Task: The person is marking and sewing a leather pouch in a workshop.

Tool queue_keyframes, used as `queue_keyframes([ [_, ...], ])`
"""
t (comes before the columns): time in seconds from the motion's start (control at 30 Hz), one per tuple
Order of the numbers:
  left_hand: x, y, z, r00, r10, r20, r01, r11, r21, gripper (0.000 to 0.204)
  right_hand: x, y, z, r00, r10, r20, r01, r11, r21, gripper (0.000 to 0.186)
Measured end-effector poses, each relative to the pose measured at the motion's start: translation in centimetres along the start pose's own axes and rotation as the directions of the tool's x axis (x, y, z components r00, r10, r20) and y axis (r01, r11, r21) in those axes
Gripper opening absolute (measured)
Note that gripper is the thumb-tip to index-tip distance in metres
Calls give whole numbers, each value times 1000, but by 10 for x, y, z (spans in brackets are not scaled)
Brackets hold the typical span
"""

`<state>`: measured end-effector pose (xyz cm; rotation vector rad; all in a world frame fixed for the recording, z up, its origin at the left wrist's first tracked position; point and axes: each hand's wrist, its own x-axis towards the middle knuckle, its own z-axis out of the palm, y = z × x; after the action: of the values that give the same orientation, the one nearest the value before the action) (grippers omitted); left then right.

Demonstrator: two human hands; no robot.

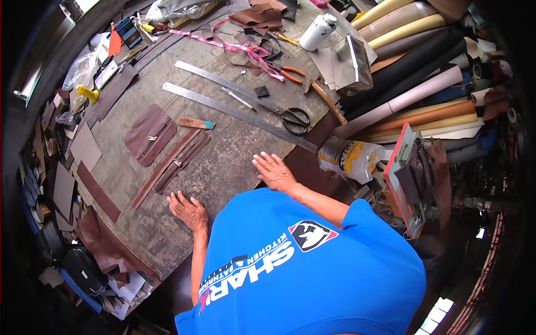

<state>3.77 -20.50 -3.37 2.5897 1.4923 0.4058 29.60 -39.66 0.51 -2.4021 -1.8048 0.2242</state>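
My left hand [188, 212] rests open on the worn worktable [229, 139], just below brown leather strips [159, 178] with a zipper pull. My right hand [275, 173] lies open near the table's right edge, fingers stretched out and holding nothing. A brown leather panel [142, 134] with a zipper lies beyond the strips, beside a small wooden piece [194, 123] with a teal end. Two steel rulers [223, 106] lie diagonally, with a pen [237, 99], a small black square [262, 91] and black-handled scissors [296, 120] about them.
Leather rolls [413, 111] fill the right side, near a white bottle [317, 32], a hammer [328, 100] and a plastic jug [349, 159]. Orange-handled pliers [293, 75] and pink tape [257, 56] lie at the back. Leather scraps [95, 234] and black cases [84, 268] crowd the left.
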Motion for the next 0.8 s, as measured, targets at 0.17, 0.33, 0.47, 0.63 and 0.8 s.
queue_keyframes([
  [0.17, -1, -1, 2, 1000, 21, 0, -21, 1000, 5, 54, -58, 34, -10, 958, 286, 19, -282, 953, -109, 53],
  [0.33, -4, -6, 0, 999, 53, -9, -54, 997, -47, 54, -48, 28, -23, 794, 490, -360, -422, 870, 254, 32],
  [0.47, -7, -15, -7, 992, 114, 47, -108, 987, -117, 53, -10, 4, -10, 796, 497, -347, -365, 850, 381, 28],
  [0.63, -13, -36, -16, 976, 207, 72, -193, 968, -162, 54, 20, -9, 5, 817, 474, -327, -368, 867, 336, 23],
  [0.8, -14, -41, -19, 962, 260, 78, -246, 957, -154, 52, 29, -3, 15, 834, 500, -235, -400, 840, 367, 14],
])
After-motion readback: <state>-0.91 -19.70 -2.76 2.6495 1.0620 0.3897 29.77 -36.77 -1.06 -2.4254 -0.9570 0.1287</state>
